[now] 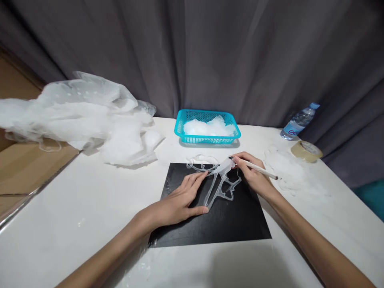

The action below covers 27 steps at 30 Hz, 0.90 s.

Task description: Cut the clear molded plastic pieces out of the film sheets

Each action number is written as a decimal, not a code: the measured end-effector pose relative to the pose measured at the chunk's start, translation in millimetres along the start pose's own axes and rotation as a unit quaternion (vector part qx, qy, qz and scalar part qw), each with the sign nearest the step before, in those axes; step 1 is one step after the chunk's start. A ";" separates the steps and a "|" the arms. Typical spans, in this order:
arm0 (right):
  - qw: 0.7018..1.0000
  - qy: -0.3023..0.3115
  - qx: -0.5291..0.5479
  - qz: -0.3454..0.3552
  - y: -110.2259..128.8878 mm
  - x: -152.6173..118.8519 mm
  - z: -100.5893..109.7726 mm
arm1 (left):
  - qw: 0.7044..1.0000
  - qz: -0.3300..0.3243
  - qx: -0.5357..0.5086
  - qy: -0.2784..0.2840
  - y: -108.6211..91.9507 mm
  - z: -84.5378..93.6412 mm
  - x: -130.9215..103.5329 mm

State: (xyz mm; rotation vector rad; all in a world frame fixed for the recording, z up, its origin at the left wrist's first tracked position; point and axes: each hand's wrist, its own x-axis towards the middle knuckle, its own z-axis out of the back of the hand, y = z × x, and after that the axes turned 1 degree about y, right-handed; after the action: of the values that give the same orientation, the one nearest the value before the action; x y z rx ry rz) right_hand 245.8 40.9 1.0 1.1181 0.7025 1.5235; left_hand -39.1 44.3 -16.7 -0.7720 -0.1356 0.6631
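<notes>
A black mat (222,228) lies on the white table, with a thin translucent white cut-out sheet (222,192) on it. My left hand (184,198) rests at the left of the sheet, thumb and fingers spread, their tips on its edges. In my right hand (250,172) is a slim white pen-like tool (261,169), its dark end near the sheet's upper part. A pale folded part of the sheet stands up beside my right fingertips. Thin curling strips (199,163) reach past the mat's back edge.
Behind the mat stands a blue basket (210,139) holding white pieces. A large heap of white sheets (99,116) lies at the left, partly over a cardboard box (33,164). At the right are a water bottle (297,125), a tape roll (306,151) and white scraps (288,170).
</notes>
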 end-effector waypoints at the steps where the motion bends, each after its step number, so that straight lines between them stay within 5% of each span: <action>1: 1.000 0.008 0.009 -0.006 0.1 -0.3 -0.3 | 1.000 -0.002 0.000 -0.002 1.0 0.3 -0.4; 6: 0.988 0.148 0.049 -0.010 12.5 -15.2 -9.4 | 0.999 0.017 -0.026 -0.029 -2.7 -3.5 -6.3; 13: 0.984 0.167 0.057 -0.001 18.3 -33.5 -12.0 | 0.939 0.107 -0.111 -0.308 -13.8 -24.4 -10.7; 18: 0.978 0.197 0.072 0.003 17.5 -35.4 -9.2 | 0.960 0.136 -0.126 -0.209 -22.1 -18.3 -7.2; 22: 0.989 0.084 0.110 -0.050 3.2 -21.7 -9.1 | 0.961 0.109 -0.196 -0.163 -27.0 -12.4 -3.7; 27: 0.976 -0.078 0.178 -0.093 -30.9 -2.6 11.8 | 0.944 0.145 -0.222 -0.196 -17.5 -8.0 -4.5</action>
State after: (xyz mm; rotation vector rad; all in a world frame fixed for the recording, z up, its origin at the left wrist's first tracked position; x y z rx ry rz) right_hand 269.1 44.9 -22.3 1.3794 0.9680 1.1629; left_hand -31.0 27.6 -9.9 -1.0967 -0.5580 1.0850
